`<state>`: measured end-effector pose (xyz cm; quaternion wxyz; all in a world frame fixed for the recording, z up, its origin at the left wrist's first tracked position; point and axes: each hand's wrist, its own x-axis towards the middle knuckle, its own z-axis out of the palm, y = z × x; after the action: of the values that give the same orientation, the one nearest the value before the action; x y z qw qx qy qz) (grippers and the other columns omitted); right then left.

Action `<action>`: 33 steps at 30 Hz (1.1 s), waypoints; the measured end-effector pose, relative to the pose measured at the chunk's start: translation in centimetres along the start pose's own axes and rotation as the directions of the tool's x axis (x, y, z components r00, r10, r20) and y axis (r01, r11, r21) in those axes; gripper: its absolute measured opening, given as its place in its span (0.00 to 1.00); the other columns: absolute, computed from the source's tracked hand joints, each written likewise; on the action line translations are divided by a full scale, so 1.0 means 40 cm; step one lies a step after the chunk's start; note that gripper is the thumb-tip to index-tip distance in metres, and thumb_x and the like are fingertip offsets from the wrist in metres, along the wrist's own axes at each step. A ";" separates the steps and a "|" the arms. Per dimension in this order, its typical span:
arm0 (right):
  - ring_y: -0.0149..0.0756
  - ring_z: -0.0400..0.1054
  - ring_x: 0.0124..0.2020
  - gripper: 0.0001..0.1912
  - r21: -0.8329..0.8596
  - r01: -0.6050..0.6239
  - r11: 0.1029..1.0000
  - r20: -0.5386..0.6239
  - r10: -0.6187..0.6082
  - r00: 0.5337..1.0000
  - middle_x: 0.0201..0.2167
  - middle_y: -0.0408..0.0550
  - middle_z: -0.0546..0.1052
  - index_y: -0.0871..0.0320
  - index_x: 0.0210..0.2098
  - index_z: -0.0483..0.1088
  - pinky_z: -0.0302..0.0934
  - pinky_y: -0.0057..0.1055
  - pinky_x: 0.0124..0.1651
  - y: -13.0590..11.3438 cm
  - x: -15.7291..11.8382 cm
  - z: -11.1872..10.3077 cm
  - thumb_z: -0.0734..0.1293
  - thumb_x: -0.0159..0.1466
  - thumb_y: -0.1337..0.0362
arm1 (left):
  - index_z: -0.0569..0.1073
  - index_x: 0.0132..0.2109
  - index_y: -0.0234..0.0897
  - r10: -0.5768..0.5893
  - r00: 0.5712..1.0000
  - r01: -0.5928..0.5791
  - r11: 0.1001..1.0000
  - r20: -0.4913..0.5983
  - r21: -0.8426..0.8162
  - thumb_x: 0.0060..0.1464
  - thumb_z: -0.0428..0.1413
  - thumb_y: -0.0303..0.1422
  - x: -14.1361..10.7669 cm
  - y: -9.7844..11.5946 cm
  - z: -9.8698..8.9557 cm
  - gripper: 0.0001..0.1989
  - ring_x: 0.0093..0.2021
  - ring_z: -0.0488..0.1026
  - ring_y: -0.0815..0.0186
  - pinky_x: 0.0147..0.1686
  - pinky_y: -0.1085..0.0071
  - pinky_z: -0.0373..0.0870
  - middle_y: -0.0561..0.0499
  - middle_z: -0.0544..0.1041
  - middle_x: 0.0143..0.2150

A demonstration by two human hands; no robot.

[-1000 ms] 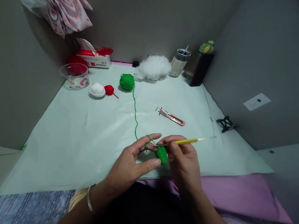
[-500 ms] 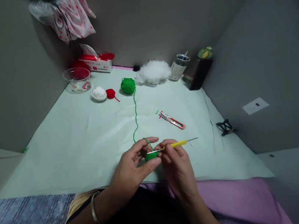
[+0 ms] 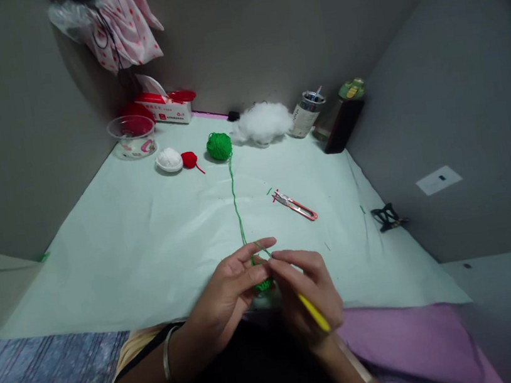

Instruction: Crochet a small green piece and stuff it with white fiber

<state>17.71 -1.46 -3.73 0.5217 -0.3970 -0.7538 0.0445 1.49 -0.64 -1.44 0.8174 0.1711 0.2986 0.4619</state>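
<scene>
My left hand [image 3: 235, 283] pinches a small green crocheted piece [image 3: 264, 285] between thumb and fingers, its index finger stretched out with yarn over it. My right hand [image 3: 309, 282] is closed around a crochet hook with a yellow handle [image 3: 314, 313], which slants down toward me. The right fingertips meet the yarn close to the left index finger; the hook's tip is hidden there. Green yarn [image 3: 235, 200] runs from the work up the table to a green yarn ball [image 3: 219, 147].
Thread snips [image 3: 295, 205] lie right of the yarn, a black claw clip [image 3: 387, 217] farther right. Along the back are a plastic tub [image 3: 134, 146], white yarn [image 3: 169, 159], a red yarn ball [image 3: 189, 159], a tissue box [image 3: 170, 109], white stuffing [image 3: 262, 122], a can [image 3: 305, 114] and a bottle [image 3: 344, 117].
My right hand has turned, so the hook's yellow handle now points down toward me instead of out to the right. The green piece sits lower, and the yarn hangs straighter.
</scene>
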 end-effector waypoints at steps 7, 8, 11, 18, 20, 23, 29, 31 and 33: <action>0.35 0.72 0.33 0.14 0.543 -0.427 0.724 0.041 0.485 0.874 0.33 0.44 0.78 0.47 0.44 0.81 0.67 0.34 0.36 -0.042 0.043 0.003 0.65 0.72 0.70 | 0.83 0.53 0.39 0.211 0.976 -0.205 0.974 -0.054 0.098 0.52 0.70 0.30 -0.001 0.020 0.003 0.20 0.36 0.69 0.72 0.41 0.74 0.66 0.54 0.74 0.35; 0.36 0.73 0.35 0.14 0.508 -0.427 0.748 0.053 0.468 0.882 0.35 0.45 0.78 0.46 0.45 0.82 0.68 0.35 0.37 -0.045 0.040 0.008 0.67 0.71 0.70 | 0.82 0.55 0.41 0.266 0.963 -0.258 0.958 -0.052 0.129 0.52 0.71 0.29 -0.002 0.014 0.007 0.22 0.36 0.69 0.72 0.41 0.74 0.66 0.54 0.75 0.35; 0.41 0.75 0.42 0.18 0.297 -0.305 0.905 -0.002 0.320 0.948 0.42 0.49 0.81 0.43 0.49 0.82 0.70 0.39 0.42 -0.046 0.025 0.015 0.71 0.67 0.72 | 0.79 0.60 0.43 0.249 0.968 -0.244 0.964 -0.037 0.109 0.52 0.71 0.30 -0.004 0.001 0.011 0.28 0.40 0.71 0.69 0.44 0.73 0.67 0.53 0.76 0.36; 0.33 0.69 0.30 0.09 0.652 -0.450 0.610 0.029 0.573 0.819 0.32 0.44 0.77 0.49 0.40 0.83 0.64 0.33 0.33 -0.035 0.056 0.002 0.69 0.71 0.66 | 0.85 0.48 0.38 0.145 0.989 -0.141 0.987 -0.040 0.074 0.52 0.70 0.32 -0.004 0.024 -0.009 0.15 0.37 0.69 0.71 0.43 0.72 0.67 0.52 0.74 0.37; 0.34 0.70 0.32 0.06 0.670 -0.490 0.558 0.113 0.576 0.810 0.33 0.45 0.78 0.50 0.39 0.83 0.65 0.33 0.36 -0.037 0.062 0.009 0.70 0.70 0.64 | 0.84 0.50 0.41 0.196 0.980 -0.190 0.970 -0.023 0.149 0.53 0.70 0.32 -0.006 0.019 -0.007 0.17 0.38 0.69 0.70 0.44 0.73 0.65 0.52 0.75 0.36; 0.34 0.71 0.34 0.05 0.635 -0.535 0.557 0.160 0.583 0.797 0.35 0.46 0.80 0.51 0.40 0.83 0.66 0.33 0.39 -0.036 0.058 0.019 0.72 0.69 0.63 | 0.83 0.55 0.44 0.222 0.975 -0.218 0.949 0.005 0.226 0.55 0.69 0.33 -0.012 0.008 -0.006 0.19 0.41 0.70 0.68 0.46 0.70 0.65 0.52 0.75 0.38; 0.33 0.72 0.31 0.06 0.717 -0.581 0.385 0.244 0.643 0.726 0.34 0.46 0.81 0.52 0.38 0.83 0.67 0.32 0.37 -0.031 0.050 0.017 0.73 0.68 0.59 | 0.79 0.60 0.42 0.201 0.979 -0.203 0.955 0.032 0.215 0.55 0.68 0.33 -0.018 0.013 -0.011 0.25 0.43 0.72 0.64 0.49 0.66 0.66 0.50 0.75 0.41; 0.33 0.72 0.33 0.05 0.714 -0.566 0.412 0.242 0.614 0.751 0.36 0.46 0.81 0.51 0.39 0.83 0.68 0.32 0.38 -0.034 0.052 0.015 0.72 0.69 0.60 | 0.75 0.64 0.42 0.215 0.975 -0.221 0.953 0.049 0.206 0.54 0.68 0.33 -0.018 0.014 -0.011 0.30 0.43 0.72 0.63 0.49 0.65 0.66 0.50 0.76 0.40; 0.34 0.73 0.36 0.06 0.687 -0.541 0.485 0.216 0.575 0.789 0.38 0.46 0.82 0.49 0.40 0.83 0.68 0.33 0.39 -0.039 0.052 0.014 0.71 0.69 0.62 | 0.71 0.68 0.43 0.241 0.968 -0.249 0.945 0.064 0.214 0.54 0.68 0.32 -0.016 0.012 -0.010 0.35 0.42 0.73 0.63 0.49 0.64 0.67 0.50 0.76 0.40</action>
<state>16.10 -0.98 -1.68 0.6064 -0.3831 -0.4921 0.4933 0.66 -0.96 -1.27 0.7351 0.3049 0.3092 0.5207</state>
